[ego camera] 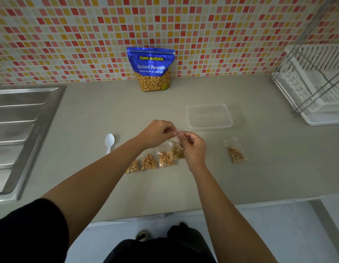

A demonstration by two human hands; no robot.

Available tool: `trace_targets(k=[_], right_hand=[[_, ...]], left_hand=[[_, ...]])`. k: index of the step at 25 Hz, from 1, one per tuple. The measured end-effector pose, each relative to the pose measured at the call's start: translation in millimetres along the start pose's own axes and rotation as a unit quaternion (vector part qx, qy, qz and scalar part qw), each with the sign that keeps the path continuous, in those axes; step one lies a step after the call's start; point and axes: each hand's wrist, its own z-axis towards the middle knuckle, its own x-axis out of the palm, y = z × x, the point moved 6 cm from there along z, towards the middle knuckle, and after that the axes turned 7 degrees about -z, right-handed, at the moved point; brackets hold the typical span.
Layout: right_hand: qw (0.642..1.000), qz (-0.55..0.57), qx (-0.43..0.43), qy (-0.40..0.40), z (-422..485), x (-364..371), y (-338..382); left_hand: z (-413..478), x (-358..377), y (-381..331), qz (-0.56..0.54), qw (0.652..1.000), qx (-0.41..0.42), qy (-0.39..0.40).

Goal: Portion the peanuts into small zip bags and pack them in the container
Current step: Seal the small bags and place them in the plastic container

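Head view: one grey worktop (pixel 108 114) runs along a tiled wall, with one steel sink drainboard (pixel 19 130) at the left and one white dish rack (pixel 316 88) at the far right. One blue pouch of salted peanuts (pixel 151 69) stands upright at the far edge, leaning on the tiles. One clear container (pixel 210 127) sits right of centre, with no lid on it and nothing visible inside.

Both forearms reach in from the near edge and meet at the middle. The left hand (pixel 159 132) and right hand (pixel 191 147) are knuckles up, fingers curled. Their fingertips almost touch as each pinches the top edge of one small zip bag of peanuts (pixel 176 149), held just above the worktop.

Five small filled bags show in all: the held one, a row of three (pixel 148 162) lying side by side under the left wrist, and a single bag (pixel 236 151) apart at the right, near the container. One white plastic spoon (pixel 109 141) lies left of the row, bowl pointing away.
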Motion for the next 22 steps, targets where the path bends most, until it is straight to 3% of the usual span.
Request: trace_targets(k=[2, 6, 11, 17, 20, 22], right_hand=[[0.999, -0.025, -0.011, -0.036, -1.8, 0.1, -0.5], [0.994, -0.042, -0.007, -0.105, -1.0, -2.4, 2.7], [0.993, -0.058, -0.013, -0.099, 5.3, -3.8, 6.5], [0.995, 0.03, 0.074, -0.051, 16.8, 0.3, -12.0], [0.991, 0.055, 0.119, -0.039, 22.1, -1.7, -25.5], [0.986, 0.03, 0.166, -0.017, 26.2, -3.0, -38.1]], left_hand=[[2.3, 6.2, -5.0, 0.068, 0.997, 0.033, 0.01], [3.1, 6.2, -5.9, 0.095, 0.993, 0.064, -0.008], [2.3, -2.1, -2.1, 0.134, 0.989, 0.06, -0.012], [-15.0, 11.3, 27.4, -0.097, 0.99, -0.086, -0.047], [-23.2, 42.1, 40.0, -0.242, 0.954, -0.17, -0.053], [-24.9, 52.9, 48.2, -0.279, 0.929, -0.224, -0.091]])
